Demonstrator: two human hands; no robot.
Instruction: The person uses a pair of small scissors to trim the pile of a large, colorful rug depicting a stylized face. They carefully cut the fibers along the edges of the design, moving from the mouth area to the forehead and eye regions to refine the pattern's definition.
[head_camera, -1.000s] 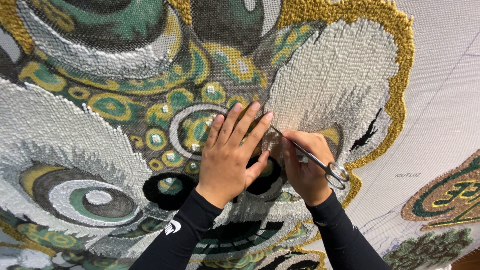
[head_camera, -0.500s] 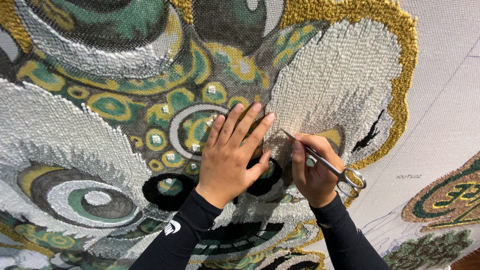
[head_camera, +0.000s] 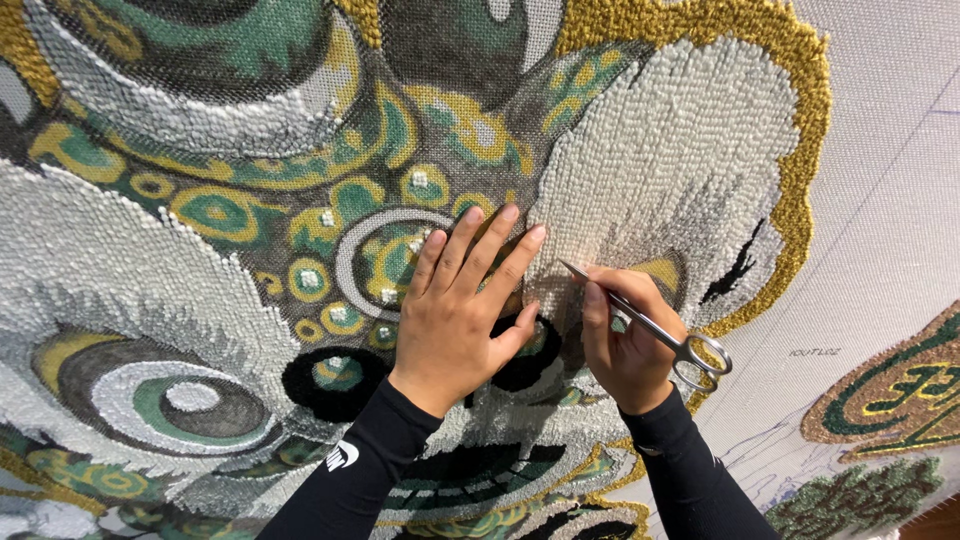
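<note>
Since a second ago the scissors (head_camera: 640, 322) have swung up a bit: the tips were tucked low by the left fingertips and now point up and left at the edge of the white tufted patch (head_camera: 660, 170), while the loops have slid out to the right, past the wrist. The right hand (head_camera: 625, 335) is closed around the scissors, fingers curled over the shank, blades together as far as I can tell. They sit just right of the middle of the rug (head_camera: 200, 250), over the spot where the white patch meets the darker centre. The left hand (head_camera: 462, 300) hasn't budged, it's flat on the pile with fingers spread and apart, holding nothing, fingertips pressed by a grey-ringed green and yellow circle (head_camera: 385, 262). Both arms are in black sleeves (head_camera: 350, 480). Just under the hands there are two black round spots (head_camera: 335, 378) with green centres, one partly hidden by the left thumb. Further out there's a mustard yellow border (head_camera: 790, 130) curling round the white patch, a big eye shape (head_camera: 175, 400) lower left, and bare grey backing cloth (head_camera: 890, 180) on the right with faint drawn lines and another tufted bit (head_camera: 895, 390) near the right edge.
</note>
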